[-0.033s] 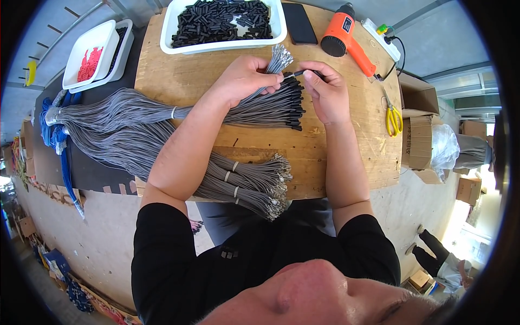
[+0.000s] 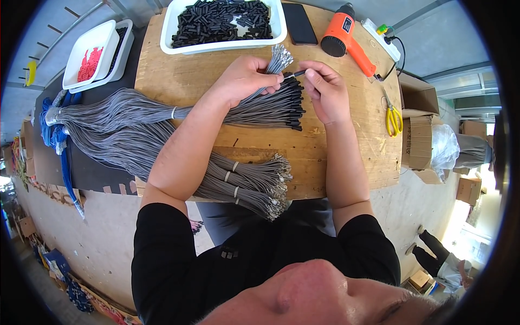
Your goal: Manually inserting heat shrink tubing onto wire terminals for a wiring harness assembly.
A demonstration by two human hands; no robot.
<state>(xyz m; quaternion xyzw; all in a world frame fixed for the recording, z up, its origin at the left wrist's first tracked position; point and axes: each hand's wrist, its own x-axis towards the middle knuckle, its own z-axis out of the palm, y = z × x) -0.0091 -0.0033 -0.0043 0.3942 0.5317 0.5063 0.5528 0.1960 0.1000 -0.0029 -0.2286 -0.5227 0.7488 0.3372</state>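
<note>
My left hand (image 2: 252, 78) is closed round a bunch of grey wires (image 2: 280, 57) whose bare metal-tipped ends stick up past the fingers. In my right hand (image 2: 326, 89), thumb and forefinger pinch a short black sleeve (image 2: 300, 72), in line with a wire end at my left fingertips. Below the hands lies a fanned grey wire bundle (image 2: 260, 115), its ends covered with black sleeves (image 2: 296, 111). Nearer to me are several tied wire bundles (image 2: 252, 187) with bare metal ends, partly under my left forearm.
A white tray (image 2: 169, 47) of black sleeves stands at the far edge, beside a dark phone (image 2: 299, 24). Further right are an orange heat gun (image 2: 338, 33), a power strip (image 2: 381, 39) and yellow-handled scissors (image 2: 394, 120). Stacked white trays (image 2: 70, 81) stand left, with pink pieces in the top one.
My right fingers have shifted slightly on the black sleeve, and its far end no longer shows between them. My left hand and the wires look unmoved.
</note>
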